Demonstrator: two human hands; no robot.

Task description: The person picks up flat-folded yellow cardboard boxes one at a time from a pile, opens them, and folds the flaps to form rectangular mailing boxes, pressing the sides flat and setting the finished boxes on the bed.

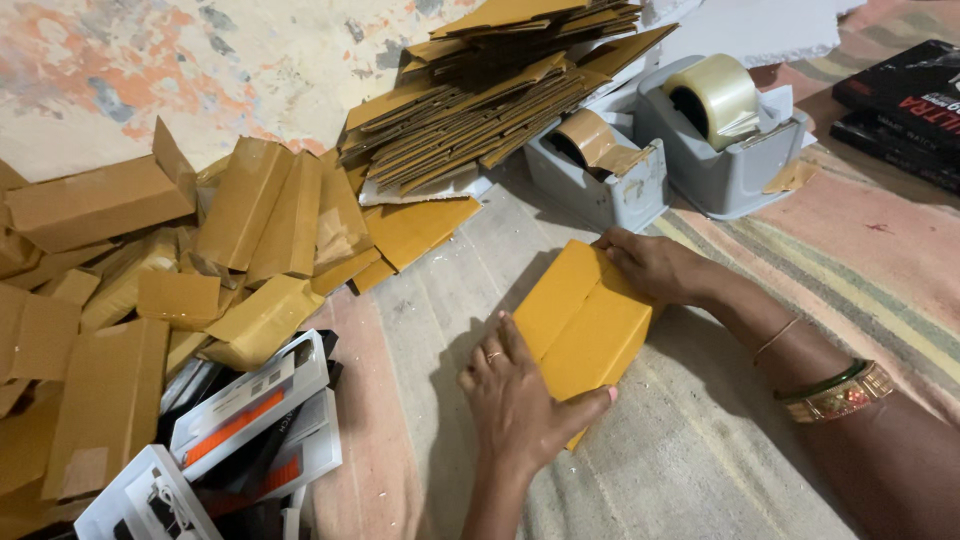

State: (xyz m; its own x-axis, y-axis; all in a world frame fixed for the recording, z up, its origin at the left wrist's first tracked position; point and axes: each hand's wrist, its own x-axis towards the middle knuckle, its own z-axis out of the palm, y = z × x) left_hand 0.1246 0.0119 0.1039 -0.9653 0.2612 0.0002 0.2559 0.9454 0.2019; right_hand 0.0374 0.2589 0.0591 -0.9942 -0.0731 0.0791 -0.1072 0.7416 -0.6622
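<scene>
Grey dispensers (720, 160) at upper right hold tape rolls (712, 95). At centre, the box (580, 320) lies between the hands: left hand (515, 400) grips its near end, right hand (650, 265) presses flat, fingers extended, on its far end.

Box (580, 320) on the mat (700, 450) before me, between my left hand (515, 400) and right hand (655, 265). Two tape dispensers (700, 150) behind it. Flat cardboard stack (490, 90) left of those. Folded boxes (150, 290) heaped far left; product packs (250, 420) in front of that heap.
</scene>
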